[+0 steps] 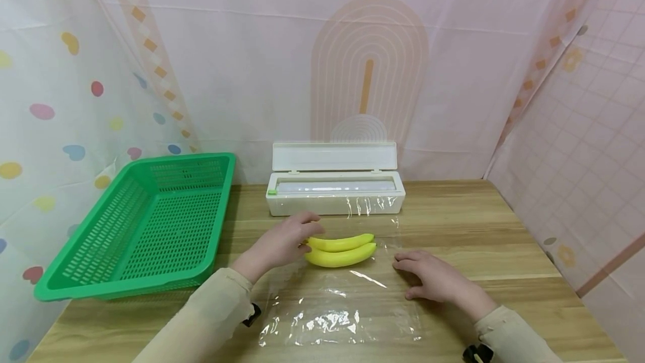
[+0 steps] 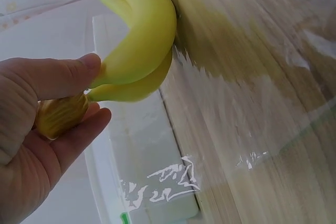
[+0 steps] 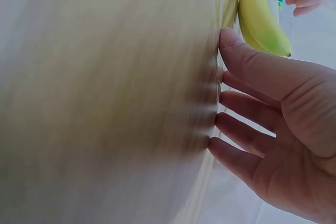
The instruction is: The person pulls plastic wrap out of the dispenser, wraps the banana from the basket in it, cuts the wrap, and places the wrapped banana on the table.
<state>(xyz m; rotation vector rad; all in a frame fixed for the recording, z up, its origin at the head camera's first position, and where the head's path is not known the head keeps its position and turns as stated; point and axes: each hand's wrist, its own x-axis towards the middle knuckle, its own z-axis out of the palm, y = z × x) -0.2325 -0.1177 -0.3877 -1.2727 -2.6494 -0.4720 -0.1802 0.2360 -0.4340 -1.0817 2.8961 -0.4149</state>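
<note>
Two yellow bananas (image 1: 342,255), joined at the stem, lie on a sheet of clear plastic wrap (image 1: 332,318) spread over the table. My left hand (image 1: 282,241) reaches in from their left side. In the left wrist view, its thumb and fingers pinch the brownish stem (image 2: 63,116) of the bunch. To the right of the bananas, my right hand (image 1: 437,276) rests its fingertips on the tabletop by the wrap's right edge. Its fingers are spread and slightly bent, holding nothing, as the right wrist view shows.
Behind the bananas stands a white wrap dispenser (image 1: 335,204), its lid (image 1: 335,157) raised, with film running from it toward me. A green slotted plastic basket (image 1: 221,212) sits at the left of the wooden table (image 1: 484,228). Patterned curtains (image 1: 242,71) enclose the back and sides.
</note>
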